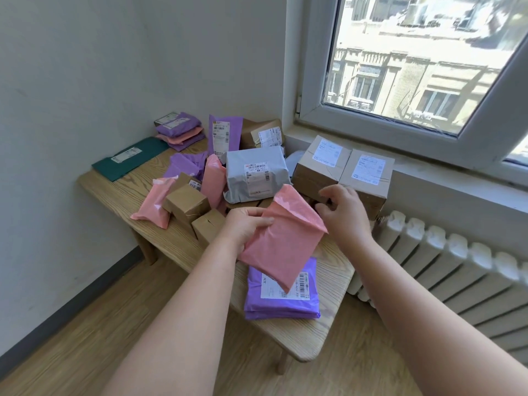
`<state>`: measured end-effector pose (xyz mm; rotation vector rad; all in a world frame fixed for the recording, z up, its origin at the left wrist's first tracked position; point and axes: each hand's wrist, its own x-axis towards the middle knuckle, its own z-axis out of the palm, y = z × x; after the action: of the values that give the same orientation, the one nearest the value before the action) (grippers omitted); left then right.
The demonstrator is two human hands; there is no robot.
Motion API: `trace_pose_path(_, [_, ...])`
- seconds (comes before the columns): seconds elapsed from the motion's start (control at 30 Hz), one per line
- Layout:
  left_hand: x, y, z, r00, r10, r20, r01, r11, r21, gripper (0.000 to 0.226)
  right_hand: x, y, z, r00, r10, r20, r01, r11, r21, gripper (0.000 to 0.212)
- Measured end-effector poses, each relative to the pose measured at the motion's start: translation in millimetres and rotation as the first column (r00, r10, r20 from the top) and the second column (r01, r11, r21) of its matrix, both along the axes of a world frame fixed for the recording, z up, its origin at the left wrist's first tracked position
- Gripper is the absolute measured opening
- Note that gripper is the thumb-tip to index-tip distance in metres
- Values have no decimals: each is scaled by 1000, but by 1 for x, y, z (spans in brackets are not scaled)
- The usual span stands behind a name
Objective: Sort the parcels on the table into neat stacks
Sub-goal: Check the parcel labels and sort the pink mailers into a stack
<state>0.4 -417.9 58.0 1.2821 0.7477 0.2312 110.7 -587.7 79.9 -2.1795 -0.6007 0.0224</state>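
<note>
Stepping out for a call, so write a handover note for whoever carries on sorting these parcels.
Left hand grips a pink mailer over the near purple stack. Right hand is at the two cardboard boxes; its grip is unclear.
Done: that purple stack and the far stack of purple and pink mailers.
Left: the grey parcel, small brown boxes and loose mailers heaped mid-table.

Pink mailer (283, 238) covers purple mailer (281, 305) top; label (271, 291) print unreadable; radiator (457, 267) cut by right edge.
</note>
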Motion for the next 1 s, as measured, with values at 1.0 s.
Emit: trace_pose_path(1.0, [16, 23, -6, 967, 239, -94, -254, 943, -213, 8, 3, -13, -22, 991, 137, 13, -133, 980, -151, 65])
